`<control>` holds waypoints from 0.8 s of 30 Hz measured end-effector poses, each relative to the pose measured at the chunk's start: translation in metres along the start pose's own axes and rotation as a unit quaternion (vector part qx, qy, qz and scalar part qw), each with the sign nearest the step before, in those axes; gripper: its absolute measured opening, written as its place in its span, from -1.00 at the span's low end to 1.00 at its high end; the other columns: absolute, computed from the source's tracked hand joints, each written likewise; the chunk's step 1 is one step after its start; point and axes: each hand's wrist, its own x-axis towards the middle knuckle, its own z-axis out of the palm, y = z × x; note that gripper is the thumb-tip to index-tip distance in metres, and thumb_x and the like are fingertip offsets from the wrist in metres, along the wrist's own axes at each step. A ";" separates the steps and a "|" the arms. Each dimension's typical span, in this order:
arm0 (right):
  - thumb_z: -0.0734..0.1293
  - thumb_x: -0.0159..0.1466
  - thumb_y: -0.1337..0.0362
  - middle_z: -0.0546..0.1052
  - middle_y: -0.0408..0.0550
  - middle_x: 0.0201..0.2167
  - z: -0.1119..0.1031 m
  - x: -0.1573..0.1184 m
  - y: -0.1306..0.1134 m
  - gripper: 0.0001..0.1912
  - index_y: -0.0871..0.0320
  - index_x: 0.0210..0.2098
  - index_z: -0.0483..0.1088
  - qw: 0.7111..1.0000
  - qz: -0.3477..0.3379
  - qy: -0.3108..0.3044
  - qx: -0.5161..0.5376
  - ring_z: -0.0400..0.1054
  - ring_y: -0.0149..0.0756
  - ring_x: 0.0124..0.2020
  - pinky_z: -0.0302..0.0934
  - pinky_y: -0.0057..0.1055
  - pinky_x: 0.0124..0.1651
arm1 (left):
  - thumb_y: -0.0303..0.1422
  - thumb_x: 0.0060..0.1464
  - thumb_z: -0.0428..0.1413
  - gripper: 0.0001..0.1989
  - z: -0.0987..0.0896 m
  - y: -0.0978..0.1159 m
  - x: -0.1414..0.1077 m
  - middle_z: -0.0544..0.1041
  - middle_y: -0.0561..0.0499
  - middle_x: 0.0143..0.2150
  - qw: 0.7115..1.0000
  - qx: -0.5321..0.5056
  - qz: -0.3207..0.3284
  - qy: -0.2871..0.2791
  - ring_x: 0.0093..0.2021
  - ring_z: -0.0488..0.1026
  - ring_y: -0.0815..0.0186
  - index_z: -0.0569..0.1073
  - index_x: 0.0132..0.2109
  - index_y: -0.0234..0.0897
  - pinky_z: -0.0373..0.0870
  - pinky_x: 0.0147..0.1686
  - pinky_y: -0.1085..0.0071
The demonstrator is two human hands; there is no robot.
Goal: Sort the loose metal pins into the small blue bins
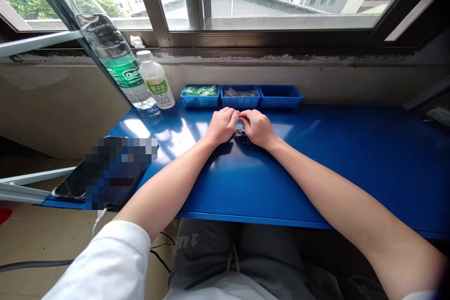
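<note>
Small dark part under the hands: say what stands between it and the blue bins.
The left hand and right hand cover the bin side of the dark part; nothing else visible stands before the blue bins.

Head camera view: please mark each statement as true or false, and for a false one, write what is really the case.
1. The left hand and right hand meet over a small dark object on the blue table. True.
2. The leftmost of the three blue trays holds green packets. True.
3. The white bottle stands to the right of the blue trays. False: it stands to their left, beside the large water bottle.
4. The right hand holds a phone. False: the phone lies at the table's left side, apart from both hands.
5. A window is beyond the blue trays. True.
</note>
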 end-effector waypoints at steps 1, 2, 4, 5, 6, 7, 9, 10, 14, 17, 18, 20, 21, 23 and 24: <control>0.20 0.30 0.28 0.55 0.02 -0.35 0.000 0.000 0.001 -0.82 0.16 -0.25 0.42 1.000 0.009 0.012 0.004 0.39 -0.16 -0.28 0.24 -0.30 -0.21 | -0.32 0.26 -0.12 -0.66 0.000 0.000 0.000 0.49 -0.02 -0.37 1.000 0.015 0.002 -0.001 -0.30 0.42 0.32 0.43 -0.41 -0.28 0.25 -0.29 0.39; 0.22 0.29 0.28 0.55 0.02 -0.35 -0.001 0.000 0.002 -0.84 0.16 -0.24 0.42 1.000 0.018 0.020 0.007 0.40 -0.17 -0.28 0.24 -0.30 -0.20 | -0.34 0.25 -0.10 -0.67 0.001 0.001 0.000 0.49 -0.02 -0.38 1.000 0.027 0.002 -0.003 -0.32 0.42 0.32 0.43 -0.42 -0.28 0.24 -0.30 0.38; 0.25 0.27 0.27 0.55 0.01 -0.35 0.000 0.000 0.003 -0.86 0.16 -0.23 0.42 0.999 0.029 0.030 0.016 0.42 -0.18 -0.28 0.25 -0.31 -0.19 | -0.36 0.24 -0.09 -0.69 0.001 0.001 0.000 0.50 -0.01 -0.37 0.999 0.035 0.001 -0.009 -0.33 0.42 0.33 0.42 -0.43 -0.28 0.23 -0.31 0.39; 0.26 0.27 0.27 0.55 0.00 -0.34 0.000 0.000 0.003 -0.86 0.16 -0.23 0.42 0.999 0.029 0.031 0.022 0.42 -0.18 -0.28 0.26 -0.31 -0.19 | -0.35 0.24 -0.09 -0.69 0.001 0.001 0.000 0.50 -0.01 -0.37 0.999 0.032 0.001 -0.011 -0.32 0.42 0.33 0.43 -0.42 -0.28 0.23 -0.32 0.39; 0.26 0.27 0.26 0.56 0.00 -0.33 0.000 0.000 0.003 -0.86 0.15 -0.23 0.42 0.999 0.026 0.029 0.029 0.43 -0.19 -0.27 0.26 -0.32 -0.19 | -0.34 0.24 -0.09 -0.69 0.001 0.001 0.000 0.50 -0.01 -0.37 1.000 0.027 0.001 -0.012 -0.32 0.42 0.33 0.43 -0.42 -0.28 0.23 -0.32 0.39; 0.27 0.26 0.26 0.56 0.00 -0.33 0.000 0.000 0.003 -0.86 0.15 -0.23 0.42 0.999 0.023 0.026 0.035 0.44 -0.19 -0.27 0.26 -0.32 -0.18 | -0.33 0.25 -0.10 -0.68 0.001 0.000 0.000 0.50 -0.01 -0.37 1.000 0.022 0.001 -0.014 -0.33 0.42 0.34 0.42 -0.42 -0.28 0.23 -0.32 0.40; 0.28 0.26 0.24 0.57 -0.01 -0.32 0.000 -0.001 0.002 -0.86 0.15 -0.23 0.42 0.999 0.021 0.023 0.043 0.45 -0.20 -0.27 0.27 -0.33 -0.18 | -0.31 0.26 -0.11 -0.67 0.001 -0.001 0.000 0.49 0.00 -0.39 1.000 0.015 0.001 -0.018 -0.35 0.41 0.34 0.41 -0.43 -0.28 0.23 -0.34 0.41; 0.29 0.26 0.24 0.57 -0.02 -0.32 0.000 -0.001 0.001 -0.86 0.14 -0.23 0.42 0.999 0.022 0.023 0.044 0.45 -0.20 -0.27 0.27 -0.33 -0.18 | -0.31 0.25 -0.10 -0.67 0.001 -0.002 0.000 0.49 0.00 -0.40 1.000 0.013 0.001 -0.021 -0.36 0.41 0.34 0.41 -0.43 -0.28 0.22 -0.35 0.41; 0.31 0.24 0.23 0.58 -0.02 -0.33 -0.001 -0.001 0.001 -0.85 0.14 -0.23 0.44 0.999 0.037 0.021 0.032 0.46 -0.20 -0.28 0.26 -0.34 -0.20 | -0.34 0.22 -0.06 -0.75 0.004 -0.005 0.001 0.51 0.00 -0.36 1.000 0.008 -0.008 -0.024 -0.33 0.42 0.32 0.42 -0.38 -0.27 0.25 -0.32 0.41; 0.30 0.25 0.23 0.57 -0.02 -0.33 -0.002 0.000 0.004 -0.86 0.13 -0.25 0.45 0.999 0.038 0.018 0.009 0.44 -0.19 -0.28 0.25 -0.34 -0.22 | -0.36 0.21 -0.05 -0.80 0.005 -0.007 0.002 0.52 -0.03 -0.30 0.999 0.011 -0.029 -0.009 -0.27 0.43 0.29 0.42 -0.33 -0.26 0.28 -0.27 0.39; 0.28 0.26 0.23 0.57 -0.02 -0.33 -0.002 0.000 0.005 -0.85 0.12 -0.26 0.46 0.999 0.035 0.017 0.001 0.44 -0.19 -0.28 0.24 -0.34 -0.22 | -0.36 0.21 -0.05 -0.81 0.005 -0.008 0.003 0.52 -0.03 -0.29 0.999 0.012 -0.035 -0.003 -0.25 0.43 0.28 0.42 -0.31 -0.26 0.28 -0.25 0.39; 0.26 0.27 0.23 0.57 -0.03 -0.33 -0.003 0.000 0.007 -0.84 0.12 -0.26 0.46 0.999 0.030 0.015 -0.008 0.43 -0.19 -0.27 0.23 -0.33 -0.23 | -0.38 0.20 -0.04 -0.83 0.004 -0.008 0.003 0.52 -0.04 -0.27 0.999 0.009 -0.044 0.005 -0.23 0.43 0.27 0.42 -0.30 -0.26 0.30 -0.23 0.38; 0.25 0.28 0.23 0.57 -0.03 -0.33 -0.004 0.000 0.008 -0.83 0.12 -0.26 0.46 0.999 0.030 0.016 -0.011 0.42 -0.19 -0.27 0.23 -0.33 -0.23 | -0.38 0.20 -0.04 -0.84 0.004 -0.008 0.004 0.52 -0.04 -0.26 0.999 0.007 -0.047 0.007 -0.22 0.43 0.27 0.42 -0.29 -0.26 0.30 -0.21 0.37; 0.25 0.28 0.22 0.57 -0.03 -0.33 -0.005 0.001 0.009 -0.82 0.12 -0.26 0.47 0.999 0.037 0.017 -0.014 0.42 -0.19 -0.29 0.22 -0.32 -0.24 | -0.40 0.19 -0.04 -0.85 0.004 -0.008 0.004 0.52 -0.04 -0.25 0.999 0.004 -0.052 0.014 -0.21 0.42 0.26 0.42 -0.29 -0.26 0.31 -0.20 0.36; 0.25 0.28 0.22 0.57 -0.03 -0.34 -0.005 0.001 0.010 -0.82 0.13 -0.26 0.46 0.999 0.041 0.016 -0.015 0.42 -0.19 -0.29 0.22 -0.32 -0.24 | -0.41 0.19 -0.04 -0.85 0.003 -0.008 0.004 0.52 -0.04 -0.25 0.998 0.002 -0.055 0.017 -0.21 0.43 0.26 0.42 -0.29 -0.26 0.31 -0.19 0.36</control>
